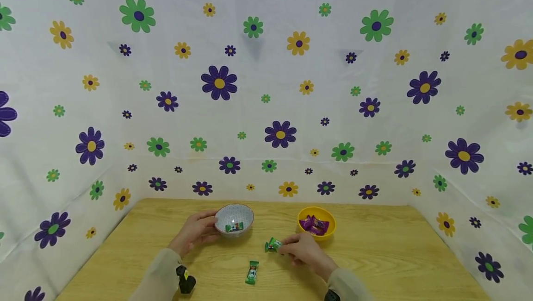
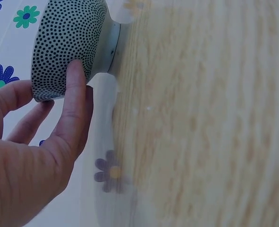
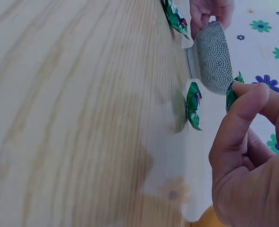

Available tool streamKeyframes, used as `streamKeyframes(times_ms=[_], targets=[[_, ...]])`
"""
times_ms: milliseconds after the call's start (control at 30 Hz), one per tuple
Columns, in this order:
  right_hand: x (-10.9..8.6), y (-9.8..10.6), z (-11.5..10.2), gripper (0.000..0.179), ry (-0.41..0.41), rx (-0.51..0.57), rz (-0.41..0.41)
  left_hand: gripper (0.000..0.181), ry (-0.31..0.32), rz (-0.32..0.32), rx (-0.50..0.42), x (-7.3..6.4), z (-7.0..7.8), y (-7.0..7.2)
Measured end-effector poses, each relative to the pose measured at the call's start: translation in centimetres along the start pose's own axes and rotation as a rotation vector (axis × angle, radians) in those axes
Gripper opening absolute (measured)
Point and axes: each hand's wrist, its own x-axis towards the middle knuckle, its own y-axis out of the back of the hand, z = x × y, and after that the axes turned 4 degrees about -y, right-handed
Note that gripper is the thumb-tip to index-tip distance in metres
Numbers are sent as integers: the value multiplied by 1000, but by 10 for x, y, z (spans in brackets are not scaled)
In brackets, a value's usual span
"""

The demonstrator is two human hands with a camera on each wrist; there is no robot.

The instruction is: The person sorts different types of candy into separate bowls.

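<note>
A speckled bowl with a reddish rim [image 1: 245, 212] stands on the left, green-wrapped candy [image 1: 235, 227] inside it. My left hand [image 1: 199, 231] holds this bowl by its near-left side; in the left wrist view, fingers touch its dotted outer wall [image 2: 68, 38] and rim. Between thumb and fingertip my right hand [image 1: 306, 250] pinches a green-wrapped candy [image 3: 231, 97], raised above the table. Just beside and below it lies another green candy [image 3: 193, 106]. A further green candy [image 1: 251, 272] lies nearer me on the wood.
A yellow bowl [image 1: 331, 232] with several purple-wrapped candies [image 1: 316, 225] stands just beyond my right hand. The wooden table [image 1: 395, 254] ends at a white flowered cloth [image 1: 258, 176] at the back and both sides.
</note>
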Motion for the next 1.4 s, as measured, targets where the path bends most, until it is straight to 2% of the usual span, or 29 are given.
streamKeyframes(times_ms=[333,800,1133,1400], targets=[[13,-22,-12,25,2,70,0,45,-1,-12,-12,-1,-1,0],[34,-51,-37,23,45,187,-4,45,-20,-6,-11,-1,0,-1],[46,-68,-46,19,122,189,1,45,-24,5,-14,-1,-3,0],[51,-78,-45,22,147,191,25,45,-33,-12,-6,-1,-2,-3]])
